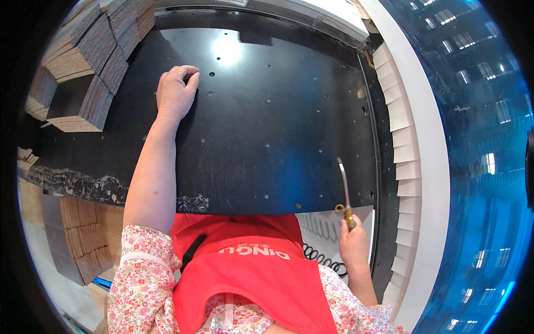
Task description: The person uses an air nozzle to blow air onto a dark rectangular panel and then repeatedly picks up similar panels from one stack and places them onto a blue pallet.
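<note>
My left hand (176, 92) rests knuckles-up on a large black board (267, 122) dotted with small holes, fingers curled, at the board's upper left. My right hand (354, 242) is down at the board's near right edge, closed around the brass handle of an air blow gun (345, 192) whose thin metal nozzle points up over the board. A black coiled hose (322, 257) runs from below that hand. I wear a red apron over a floral sleeve.
Stacks of flat corrugated cardboard (92, 50) stand at the upper left, more cardboard stacks (78, 236) at the lower left. A row of white folded pieces (401, 128) lines the board's right side. Paper scraps (83, 186) litter the board's near left edge.
</note>
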A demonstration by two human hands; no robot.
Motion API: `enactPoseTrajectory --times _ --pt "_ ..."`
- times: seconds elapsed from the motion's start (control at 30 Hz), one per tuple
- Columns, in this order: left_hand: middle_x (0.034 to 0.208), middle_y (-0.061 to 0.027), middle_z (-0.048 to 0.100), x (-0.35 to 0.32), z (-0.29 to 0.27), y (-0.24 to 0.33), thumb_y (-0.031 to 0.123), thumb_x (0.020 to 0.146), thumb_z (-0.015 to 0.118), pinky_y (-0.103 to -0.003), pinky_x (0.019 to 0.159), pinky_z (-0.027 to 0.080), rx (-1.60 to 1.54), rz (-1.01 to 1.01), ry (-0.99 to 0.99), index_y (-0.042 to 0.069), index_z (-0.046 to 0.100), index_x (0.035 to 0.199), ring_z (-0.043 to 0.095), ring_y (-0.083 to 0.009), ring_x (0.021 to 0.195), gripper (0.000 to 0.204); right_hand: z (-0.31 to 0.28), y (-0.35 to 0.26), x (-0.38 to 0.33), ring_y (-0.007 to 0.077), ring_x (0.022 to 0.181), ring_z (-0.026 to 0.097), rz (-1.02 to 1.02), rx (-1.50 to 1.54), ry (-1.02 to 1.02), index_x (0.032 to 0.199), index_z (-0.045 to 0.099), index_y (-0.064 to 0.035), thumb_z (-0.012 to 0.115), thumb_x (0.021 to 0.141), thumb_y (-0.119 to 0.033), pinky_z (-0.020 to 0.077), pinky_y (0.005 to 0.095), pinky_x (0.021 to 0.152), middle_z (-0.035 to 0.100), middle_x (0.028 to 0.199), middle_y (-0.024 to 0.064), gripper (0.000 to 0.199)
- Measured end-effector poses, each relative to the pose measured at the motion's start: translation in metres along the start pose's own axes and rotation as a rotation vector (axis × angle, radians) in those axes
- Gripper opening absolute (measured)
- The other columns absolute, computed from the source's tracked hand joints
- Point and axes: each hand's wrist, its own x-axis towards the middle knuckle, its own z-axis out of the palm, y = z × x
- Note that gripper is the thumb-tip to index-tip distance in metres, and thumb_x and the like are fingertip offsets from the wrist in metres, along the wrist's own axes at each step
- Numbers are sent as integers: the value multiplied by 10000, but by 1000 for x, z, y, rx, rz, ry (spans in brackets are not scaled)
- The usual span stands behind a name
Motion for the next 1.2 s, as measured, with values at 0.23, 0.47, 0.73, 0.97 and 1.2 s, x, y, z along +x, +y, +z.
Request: enactPoseTrajectory --times 0.23,0.47,0.73,0.97,1.2 --pt "977 -59 719 4 5 0 235 911 673 -361 837 527 -102 -40 -46 98 743 993 673 -234 926 174 -8 58 32 451 981 652 199 17 231 1284 579 -34 541 1000 -331 511 506 817 677 1011 290 412" --pt "949 -51 734 11 8 -24 260 944 663 -287 807 511 -137 -32 -70 75 734 1077 677 -145 869 239 5 70 79 148 937 659 -65 814 639 1093 676 13 553 1035 -172 498 298 883 704 991 68 230" --pt "922 -13 722 16 20 -37 255 951 660 -251 776 495 -225 -33 -42 67 735 1070 644 -92 834 234 34 71 108 203 1018 674 -158 1028 702 1135 644 48 497 1067 -286 492 333 965 710 1067 119 371" --pt "899 -16 724 22 20 -31 277 941 681 -248 764 492 -227 -31 -61 50 740 1066 638 -82 820 266 54 79 88 355 1209 579 -148 418 782 1275 584 73 485 1055 -192 407 428 1073 623 1266 226 359" --pt "934 -11 733 21 16 -40 285 933 694 -249 800 496 -147 -69 -50 90 759 1072 652 -86 844 248 104 70 -7 454 1255 481 -175 411 541 1384 427 78 607 961 -186 373 507 1077 542 1320 247 530"
